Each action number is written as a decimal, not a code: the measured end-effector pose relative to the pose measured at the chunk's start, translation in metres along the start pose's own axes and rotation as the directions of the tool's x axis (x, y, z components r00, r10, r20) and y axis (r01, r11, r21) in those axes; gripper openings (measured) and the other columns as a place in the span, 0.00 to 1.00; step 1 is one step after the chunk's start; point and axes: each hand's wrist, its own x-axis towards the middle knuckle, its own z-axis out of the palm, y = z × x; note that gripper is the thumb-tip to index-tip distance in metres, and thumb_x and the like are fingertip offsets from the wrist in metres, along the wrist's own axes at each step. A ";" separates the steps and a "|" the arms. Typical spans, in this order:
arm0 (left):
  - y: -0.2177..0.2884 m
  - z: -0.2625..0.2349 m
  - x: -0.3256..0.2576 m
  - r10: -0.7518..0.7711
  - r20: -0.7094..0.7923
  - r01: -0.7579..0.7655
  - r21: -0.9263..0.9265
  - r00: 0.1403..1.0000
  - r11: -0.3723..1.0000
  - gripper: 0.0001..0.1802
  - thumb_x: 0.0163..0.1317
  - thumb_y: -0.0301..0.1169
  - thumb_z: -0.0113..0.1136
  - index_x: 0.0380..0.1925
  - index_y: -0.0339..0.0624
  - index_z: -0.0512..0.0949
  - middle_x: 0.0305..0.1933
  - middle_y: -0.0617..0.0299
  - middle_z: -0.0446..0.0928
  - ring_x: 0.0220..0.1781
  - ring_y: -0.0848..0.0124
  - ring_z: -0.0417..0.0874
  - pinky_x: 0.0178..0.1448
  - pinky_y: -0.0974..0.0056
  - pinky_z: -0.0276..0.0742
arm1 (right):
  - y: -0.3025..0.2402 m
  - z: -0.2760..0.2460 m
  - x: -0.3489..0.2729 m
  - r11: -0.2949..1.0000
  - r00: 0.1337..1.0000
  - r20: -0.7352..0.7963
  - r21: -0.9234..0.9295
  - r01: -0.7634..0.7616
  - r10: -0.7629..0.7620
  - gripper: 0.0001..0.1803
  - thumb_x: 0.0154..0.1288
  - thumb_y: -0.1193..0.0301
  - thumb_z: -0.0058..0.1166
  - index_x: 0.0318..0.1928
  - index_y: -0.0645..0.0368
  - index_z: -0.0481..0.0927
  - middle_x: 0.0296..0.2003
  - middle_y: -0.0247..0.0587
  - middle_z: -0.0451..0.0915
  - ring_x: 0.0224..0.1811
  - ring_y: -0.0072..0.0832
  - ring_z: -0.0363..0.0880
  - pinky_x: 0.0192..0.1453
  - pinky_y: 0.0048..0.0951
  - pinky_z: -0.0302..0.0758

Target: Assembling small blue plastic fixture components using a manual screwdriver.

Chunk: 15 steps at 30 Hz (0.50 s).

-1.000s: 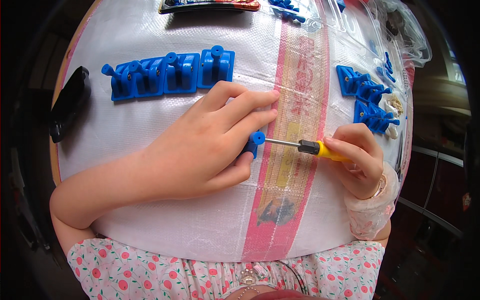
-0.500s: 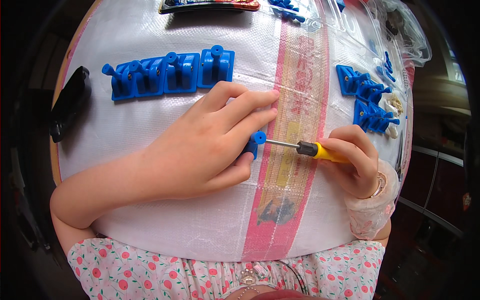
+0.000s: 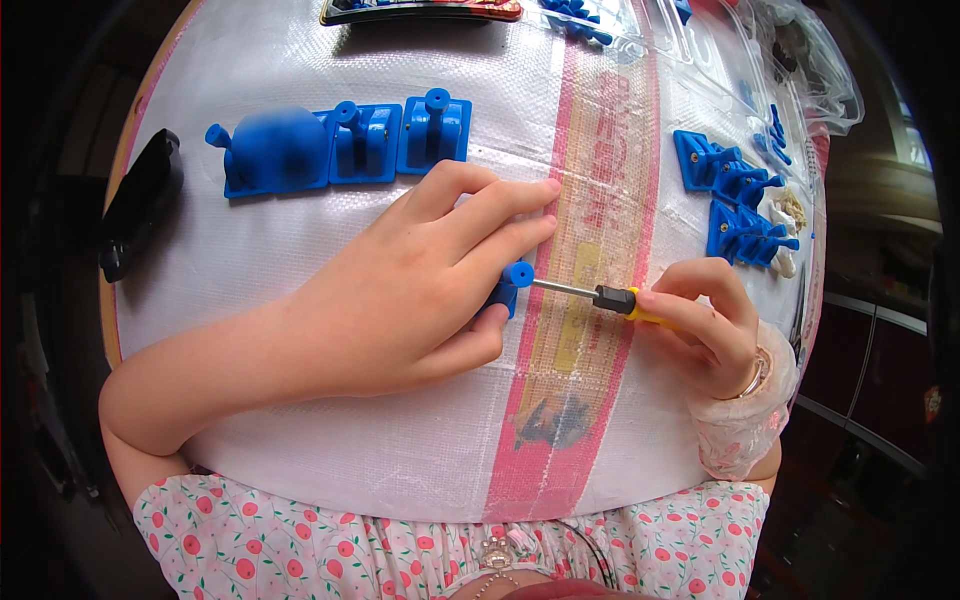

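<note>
My left hand (image 3: 420,270) lies over a blue plastic piece (image 3: 516,275) and grips it against the covered tabletop. Most of that piece is hidden beneath the palm; a round knob and part of its base show by the thumb. In my right hand (image 3: 705,320) is a screwdriver (image 3: 612,298) with a yellow and black handle, fingers curled round the grip. Its metal shaft points left and its end meets the blue piece near the knob; the exact contact is hidden. Beyond my left hand stand several similar blue pieces (image 3: 365,145) in a row, partly blurred.
More blue pieces (image 3: 742,185) sit at the right. A black object (image 3: 142,205) lies by the left edge. At the far side are a dark tray (image 3: 420,12), small blue parts (image 3: 575,20) and clear plastic packaging (image 3: 815,60). White woven sheeting (image 3: 400,440) covers the table.
The fingers of my right hand have shifted slightly on the screwdriver handle, hiding more of the yellow. My left hand and the blue piece stay in place.
</note>
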 end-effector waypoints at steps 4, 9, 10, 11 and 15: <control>0.000 0.000 0.000 0.000 0.000 0.000 0.000 1.000 1.000 0.34 0.47 0.23 0.59 0.59 0.34 0.68 0.68 0.51 0.64 0.62 0.51 0.64 0.67 0.53 0.64 | -0.002 -0.005 -0.001 0.991 0.991 -0.044 -0.064 0.120 -0.123 0.21 0.44 0.83 0.67 0.43 0.59 0.84 0.37 0.43 0.79 0.29 0.29 0.78 0.29 0.25 0.72; 0.000 -0.001 0.000 -0.003 0.001 0.003 -0.002 1.000 1.000 0.34 0.47 0.23 0.59 0.59 0.34 0.68 0.68 0.51 0.64 0.62 0.51 0.64 0.67 0.53 0.64 | -0.006 -0.006 0.001 0.997 0.994 -0.083 0.016 0.074 -0.073 0.17 0.51 0.80 0.67 0.44 0.60 0.81 0.37 0.46 0.81 0.31 0.33 0.82 0.31 0.27 0.76; 0.000 -0.001 0.000 -0.004 0.002 0.004 -0.001 1.000 1.000 0.34 0.47 0.23 0.59 0.59 0.34 0.68 0.68 0.51 0.64 0.62 0.51 0.64 0.67 0.53 0.64 | -0.004 -0.006 0.001 0.998 0.995 -0.082 0.032 0.056 -0.053 0.16 0.53 0.79 0.67 0.44 0.61 0.81 0.37 0.47 0.81 0.32 0.33 0.82 0.32 0.27 0.77; 0.000 -0.001 -0.001 -0.004 0.004 0.004 0.001 1.000 1.000 0.34 0.47 0.23 0.59 0.59 0.34 0.68 0.68 0.51 0.64 0.62 0.51 0.64 0.67 0.53 0.64 | -0.003 -0.007 0.001 0.998 0.996 -0.080 0.049 0.037 -0.033 0.16 0.54 0.78 0.67 0.45 0.61 0.81 0.37 0.47 0.82 0.32 0.34 0.83 0.33 0.27 0.78; 0.000 -0.001 0.000 0.004 0.000 -0.004 -0.002 1.000 1.000 0.34 0.47 0.24 0.59 0.59 0.34 0.68 0.68 0.51 0.64 0.63 0.51 0.64 0.67 0.53 0.64 | 0.001 -0.010 -0.003 0.990 0.998 -0.013 0.131 -0.060 0.062 0.16 0.55 0.75 0.67 0.45 0.63 0.80 0.37 0.49 0.81 0.34 0.34 0.83 0.36 0.26 0.79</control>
